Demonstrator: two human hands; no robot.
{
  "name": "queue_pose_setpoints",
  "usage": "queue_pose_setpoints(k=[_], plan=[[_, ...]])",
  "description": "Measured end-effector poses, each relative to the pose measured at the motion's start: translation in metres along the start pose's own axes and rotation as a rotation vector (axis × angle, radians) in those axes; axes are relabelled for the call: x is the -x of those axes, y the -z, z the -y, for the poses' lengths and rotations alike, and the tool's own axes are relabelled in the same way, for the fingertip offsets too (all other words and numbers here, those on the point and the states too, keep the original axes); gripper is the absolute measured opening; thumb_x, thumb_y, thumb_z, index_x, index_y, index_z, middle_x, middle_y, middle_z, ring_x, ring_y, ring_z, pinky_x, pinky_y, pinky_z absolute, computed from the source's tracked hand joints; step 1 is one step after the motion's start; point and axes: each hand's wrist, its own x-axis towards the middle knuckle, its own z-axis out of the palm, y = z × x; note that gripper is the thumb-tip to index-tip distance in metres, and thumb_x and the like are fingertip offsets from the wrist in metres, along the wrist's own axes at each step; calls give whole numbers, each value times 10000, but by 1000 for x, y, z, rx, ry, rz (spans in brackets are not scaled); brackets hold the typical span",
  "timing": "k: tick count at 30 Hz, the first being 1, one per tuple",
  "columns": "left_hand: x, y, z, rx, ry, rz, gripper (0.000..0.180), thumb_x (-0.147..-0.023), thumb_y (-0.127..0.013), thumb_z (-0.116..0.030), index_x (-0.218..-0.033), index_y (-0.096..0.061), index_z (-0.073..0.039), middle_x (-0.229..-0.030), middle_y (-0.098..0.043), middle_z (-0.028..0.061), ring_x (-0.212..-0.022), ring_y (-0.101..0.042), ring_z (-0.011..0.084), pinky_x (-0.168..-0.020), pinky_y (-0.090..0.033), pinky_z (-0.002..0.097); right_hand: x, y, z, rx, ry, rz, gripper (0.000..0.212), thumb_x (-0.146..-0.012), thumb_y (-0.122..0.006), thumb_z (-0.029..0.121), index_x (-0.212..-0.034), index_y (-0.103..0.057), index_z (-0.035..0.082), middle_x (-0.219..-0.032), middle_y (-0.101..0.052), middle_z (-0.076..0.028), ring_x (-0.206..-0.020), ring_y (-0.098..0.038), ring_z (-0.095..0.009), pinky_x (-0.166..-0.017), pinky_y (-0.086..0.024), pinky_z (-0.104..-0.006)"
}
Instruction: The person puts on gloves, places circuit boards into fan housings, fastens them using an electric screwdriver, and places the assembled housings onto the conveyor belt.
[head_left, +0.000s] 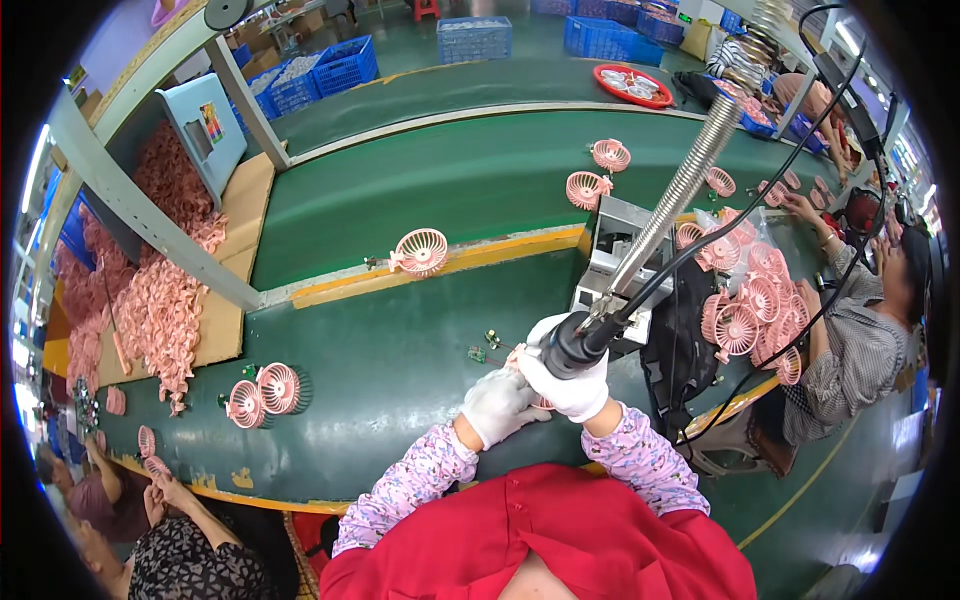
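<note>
At the near edge of the green workbench, my left hand [497, 405], in a white glove, is closed around a pink fan housing [514, 356], mostly hidden by the gloves. Beside it, my right hand [572, 388], also gloved, wraps around an upright black electric screwdriver [570, 346]. A coiled metal spring [680, 190] and a black cable run up from the screwdriver's top. Its tip is hidden beneath my hand. Just beyond my left hand, a small green circuit board [477, 354] lies by the housing.
Two pink fan housings [262, 392] lie to the left, another [420, 252] on the yellow ledge. A grey metal device [612, 250] and black bag [683, 345] stand right, by a heap of housings [762, 300]. Pink parts [165, 315] pile far left. Co-workers sit on both sides.
</note>
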Motion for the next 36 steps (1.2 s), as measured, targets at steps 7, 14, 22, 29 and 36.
queue_pose_setpoints(k=[7, 14, 22, 29, 36], plan=[[-5, 12, -11, 61, 70, 46, 236, -679, -693, -305, -809, -680, -108, -785, -620, 91, -774, -586, 279, -692, -456, 380, -8, 5, 5, -81, 2, 155, 240, -666, -730, 63, -852, -586, 11, -742, -589, -32, -693, -542, -96, -671, -465, -259], [-3, 6, -6, 8, 62, 45, 233, -679, -692, -317, -786, -686, -110, -781, -623, 88, -775, -587, 275, -695, -455, 373, -12, 4, 12, -76, -54, 173, 414, -662, -682, -52, -1032, -497, -32, -778, -597, -65, -752, -610, -147, -707, -501, -286], [-3, 7, -8, 6, 65, 46, 245, -674, -695, -326, -755, -685, -94, -757, -614, 94, -759, -583, 278, -686, -451, 374, -13, 5, 14, -85, -108, 190, 294, -663, -690, -40, -916, -545, -3, -780, -592, -57, -744, -603, -138, -705, -497, -274], [-3, 2, -4, 24, 38, 12, 259, -664, -704, -322, -757, -672, -83, -760, -610, 94, -751, -583, 283, -672, -453, 377, -8, 1, 13, 2, -44, 119, 274, -660, -681, -42, -889, -540, 8, -822, -580, -61, -756, -600, -134, -701, -496, -274], [-13, 33, -1, -207, 87, -210, 264, -616, -732, -134, -841, -601, -89, -808, -590, 78, -761, -573, 272, -678, -469, 360, -12, 26, 46, -126, 247, -178, 245, -726, -539, -28, -923, -410, 39, -616, -509, -96, -459, -496, -162, -479, -465, -304]])
